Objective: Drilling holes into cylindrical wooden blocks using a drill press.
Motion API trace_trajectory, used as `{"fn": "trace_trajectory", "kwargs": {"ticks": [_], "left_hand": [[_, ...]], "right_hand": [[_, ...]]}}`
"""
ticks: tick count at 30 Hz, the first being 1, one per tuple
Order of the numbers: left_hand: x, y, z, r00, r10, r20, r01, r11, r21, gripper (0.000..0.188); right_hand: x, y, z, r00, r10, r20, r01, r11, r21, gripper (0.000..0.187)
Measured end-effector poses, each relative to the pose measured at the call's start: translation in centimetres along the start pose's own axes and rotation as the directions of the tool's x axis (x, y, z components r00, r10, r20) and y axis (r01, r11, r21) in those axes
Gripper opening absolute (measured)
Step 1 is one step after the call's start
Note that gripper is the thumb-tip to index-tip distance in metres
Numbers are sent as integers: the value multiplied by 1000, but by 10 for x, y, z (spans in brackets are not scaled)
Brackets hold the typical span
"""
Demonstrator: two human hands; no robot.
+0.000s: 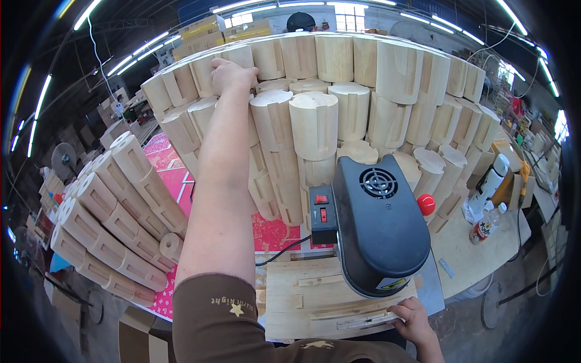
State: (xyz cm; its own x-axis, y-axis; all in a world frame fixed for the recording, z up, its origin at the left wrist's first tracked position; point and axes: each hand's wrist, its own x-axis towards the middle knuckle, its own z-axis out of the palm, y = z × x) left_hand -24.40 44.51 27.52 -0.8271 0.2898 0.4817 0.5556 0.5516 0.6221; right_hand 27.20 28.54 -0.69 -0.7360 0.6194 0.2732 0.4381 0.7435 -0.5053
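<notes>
My left hand (pixel 235 75) reaches far out to the top row of a high stack of pale wooden cylinders. Its fingers curl round the edge of one wooden cylinder (pixel 239 56) with a groove down its side; the fingertips are partly hidden. Down at the lower right, my right hand (pixel 414 320) closes its fingers on the end of a thin pale strip (pixel 368 320). That strip lies along a wooden board jig (pixel 290 320) with raised rails. Over the board stands a dark machine (pixel 382 224) with a round vent, and a red-switched box (pixel 322 209) on its left.
Grooved wooden cylinders (pixel 315 118) are stacked in tiers behind the machine. Longer slotted columns (pixel 115 236) lean at the left on a pink sheet (pixel 163 151). A red knob (pixel 426 204) juts out right of the machine. A drink bottle (pixel 488 224) and a white flask (pixel 491 178) stand at the right.
</notes>
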Motion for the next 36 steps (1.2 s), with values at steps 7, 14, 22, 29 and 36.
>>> {"fn": "trace_trajectory", "kwargs": {"ticks": [7,14,22,29,36], "left_hand": [[-24,-10,-74,809,379,-450,-514,827,-228,90],[-172,-112,-150,707,578,-408,-707,571,-417,89],[-366,-198,-137,483,670,564,-668,698,-258,76],[-427,-220,-120,418,504,756,-524,813,-253,73],[-459,-194,-93,463,601,651,-433,795,-425,81]], "right_hand": [[-4,1,-2,1000,-2,1,2,1000,1,34],[-12,-5,-5,1000,10,-6,-10,1000,15,35],[11,-1,8,996,-55,67,56,998,-9,32],[26,0,21,989,-131,66,128,990,53,29],[24,-9,25,980,-154,128,145,986,78,31]]}}
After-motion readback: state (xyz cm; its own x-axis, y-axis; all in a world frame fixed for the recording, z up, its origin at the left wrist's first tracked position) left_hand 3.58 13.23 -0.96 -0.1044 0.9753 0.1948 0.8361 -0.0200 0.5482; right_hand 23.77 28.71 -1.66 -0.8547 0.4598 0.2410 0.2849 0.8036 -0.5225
